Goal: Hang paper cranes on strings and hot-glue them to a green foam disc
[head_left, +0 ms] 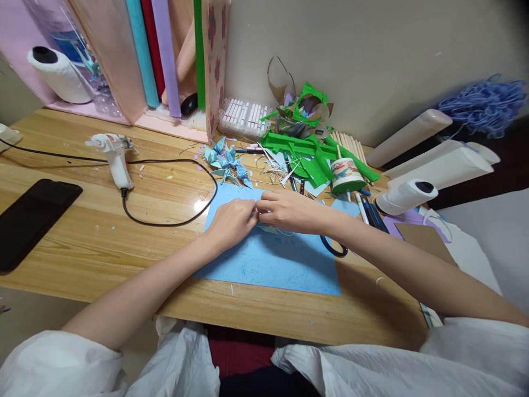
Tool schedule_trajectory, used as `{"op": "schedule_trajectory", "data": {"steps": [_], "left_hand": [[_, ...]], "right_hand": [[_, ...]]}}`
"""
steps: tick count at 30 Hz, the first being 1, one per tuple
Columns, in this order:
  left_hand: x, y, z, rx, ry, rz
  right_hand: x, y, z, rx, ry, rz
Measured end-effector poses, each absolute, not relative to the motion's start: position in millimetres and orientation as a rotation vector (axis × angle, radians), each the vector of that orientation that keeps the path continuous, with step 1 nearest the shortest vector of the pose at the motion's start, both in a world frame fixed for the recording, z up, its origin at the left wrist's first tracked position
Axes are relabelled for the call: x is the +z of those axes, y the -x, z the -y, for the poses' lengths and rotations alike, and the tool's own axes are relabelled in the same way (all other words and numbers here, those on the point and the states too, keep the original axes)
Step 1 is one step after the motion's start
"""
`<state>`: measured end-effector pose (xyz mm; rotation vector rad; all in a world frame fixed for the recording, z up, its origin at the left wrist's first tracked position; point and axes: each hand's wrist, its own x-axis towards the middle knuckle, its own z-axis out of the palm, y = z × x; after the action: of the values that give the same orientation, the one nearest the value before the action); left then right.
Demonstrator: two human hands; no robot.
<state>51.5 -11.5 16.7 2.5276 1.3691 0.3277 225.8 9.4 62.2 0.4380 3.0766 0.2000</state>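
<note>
Over a blue sheet of paper [268, 270], my left hand [233, 220] and my right hand [291, 212] meet with fingertips pinched together. What they pinch is small and mostly covered by the fingers. A bit of light-blue folded paper [269, 227] shows just below my right fingers, with a thin pale thread curving beside it. Black-handled scissors [336, 251] lie partly under my right forearm. Beyond my hands is a cluster of folded light-blue paper pieces [228, 161], looking like paper cranes.
A white glue gun [118, 162] stands at left, its black cord looping toward the paper. Near the left edge lies a black phone [37, 220]. Green paper scraps [309, 160], a marker box [243, 117] and a white thread spool [407, 197] crowd the back and right.
</note>
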Motion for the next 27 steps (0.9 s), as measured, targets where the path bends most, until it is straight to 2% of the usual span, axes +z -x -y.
{"op": "schedule_trajectory", "data": {"steps": [5, 13, 18, 21, 24, 27], "left_hand": [[18.4, -51.1, 12.6, 0.322, -2.506, -1.393], [13.7, -49.9, 13.2, 0.351, -2.49, -1.399], [24.4, -46.1, 11.0, 0.441, -2.407, -1.373], [43.8, -29.9, 2.3, 0.591, -2.289, -1.374], [68.0, -3.8, -12.5, 0.713, -2.188, -1.383], [90.0, 20.9, -30.4, 0.714, -2.193, -1.307]], "right_hand": [[64.9, -235.5, -6.5, 0.166, -0.64, -3.125], [46.5, -226.8, -5.8, 0.167, -0.547, -3.126], [60.2, -231.0, -2.9, 0.035, -0.667, -3.212], [75.9, -239.5, 0.2, -0.294, -1.034, -3.346], [80.3, -240.1, 2.0, -0.906, -1.519, -3.204], [66.9, -225.8, 0.9, -1.466, -1.578, -2.912]]}}
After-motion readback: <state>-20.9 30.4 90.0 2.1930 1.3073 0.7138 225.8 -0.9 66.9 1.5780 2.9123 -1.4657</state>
